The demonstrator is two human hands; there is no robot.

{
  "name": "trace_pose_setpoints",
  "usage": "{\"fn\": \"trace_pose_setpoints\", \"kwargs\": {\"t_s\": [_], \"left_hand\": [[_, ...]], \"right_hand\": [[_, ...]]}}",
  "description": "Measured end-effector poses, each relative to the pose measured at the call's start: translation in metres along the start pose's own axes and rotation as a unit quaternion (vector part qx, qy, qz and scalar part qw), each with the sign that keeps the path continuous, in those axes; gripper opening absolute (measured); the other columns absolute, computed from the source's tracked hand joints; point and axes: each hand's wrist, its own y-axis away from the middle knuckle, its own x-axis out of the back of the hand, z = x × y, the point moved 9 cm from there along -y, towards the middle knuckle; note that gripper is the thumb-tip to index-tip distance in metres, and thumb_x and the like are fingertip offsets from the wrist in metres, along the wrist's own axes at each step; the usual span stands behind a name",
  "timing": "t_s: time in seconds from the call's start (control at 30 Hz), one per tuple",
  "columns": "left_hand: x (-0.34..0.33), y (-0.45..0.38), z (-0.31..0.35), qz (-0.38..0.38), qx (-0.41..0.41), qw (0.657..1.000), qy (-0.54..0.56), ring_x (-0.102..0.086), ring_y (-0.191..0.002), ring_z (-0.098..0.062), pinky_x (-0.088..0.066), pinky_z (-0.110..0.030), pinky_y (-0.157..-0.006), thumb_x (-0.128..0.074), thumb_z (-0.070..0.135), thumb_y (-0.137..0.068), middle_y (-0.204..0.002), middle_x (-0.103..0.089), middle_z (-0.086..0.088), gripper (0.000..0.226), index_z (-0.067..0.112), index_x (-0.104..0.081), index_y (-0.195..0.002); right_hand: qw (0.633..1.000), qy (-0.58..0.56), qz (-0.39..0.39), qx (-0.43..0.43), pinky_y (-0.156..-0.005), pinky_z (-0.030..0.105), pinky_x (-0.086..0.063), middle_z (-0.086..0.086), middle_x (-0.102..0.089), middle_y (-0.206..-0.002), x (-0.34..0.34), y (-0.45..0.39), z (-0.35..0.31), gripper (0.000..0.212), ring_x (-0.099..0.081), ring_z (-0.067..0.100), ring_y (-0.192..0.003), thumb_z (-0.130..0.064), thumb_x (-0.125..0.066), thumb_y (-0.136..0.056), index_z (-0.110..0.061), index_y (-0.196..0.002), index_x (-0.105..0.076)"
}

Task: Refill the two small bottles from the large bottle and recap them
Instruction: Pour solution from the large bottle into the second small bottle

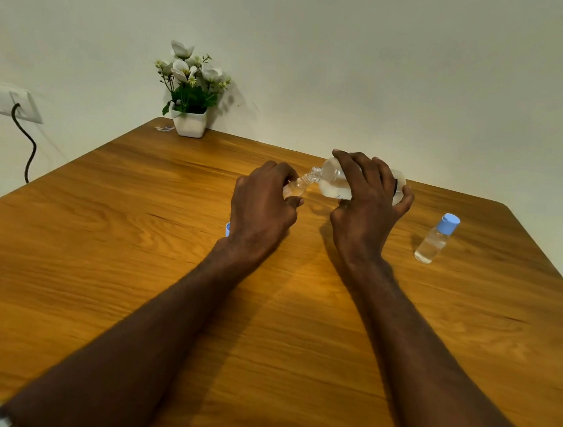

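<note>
My right hand (367, 204) grips the large clear bottle (332, 184), tipped on its side with its open threaded neck pointing left. That neck meets the mouth of a small uncapped bottle (295, 188), which my left hand (261, 208) holds; most of the small bottle is hidden behind my fingers. A blue cap (227, 228) lies on the table, half hidden by my left wrist. The second small bottle (437, 238), clear with a blue cap on it, stands to the right, apart from both hands.
The wooden table (132, 250) meets a pale wall. A white pot of flowers (190, 115) stands at the far left corner, with a small clear wrapper (164, 128) beside it. A wall socket with a dark cable (25, 140) is at the left.
</note>
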Motion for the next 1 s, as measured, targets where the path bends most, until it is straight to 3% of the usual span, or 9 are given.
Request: {"fn": "trace_pose_setpoints", "kwargs": {"t_s": [1.0], "left_hand": [[-0.0010, -0.0001, -0.0011, 0.003, 0.005, 1.000, 0.011, -0.063, -0.090, -0.010, -0.056, -0.048, -0.089, -0.084, 0.032, -0.084, -0.107, -0.072, 0.006, 0.033, 0.022, -0.070, -0.112]], "right_hand": [[1.000, 0.003, -0.005, -0.001, -0.117, 0.060, -0.016, -0.013, -0.054, -0.148, 0.0019, 0.0005, -0.0017, 0.091, -0.042, 0.019, -0.143, -0.001, -0.074, -0.071, -0.043, -0.148, -0.050]]}}
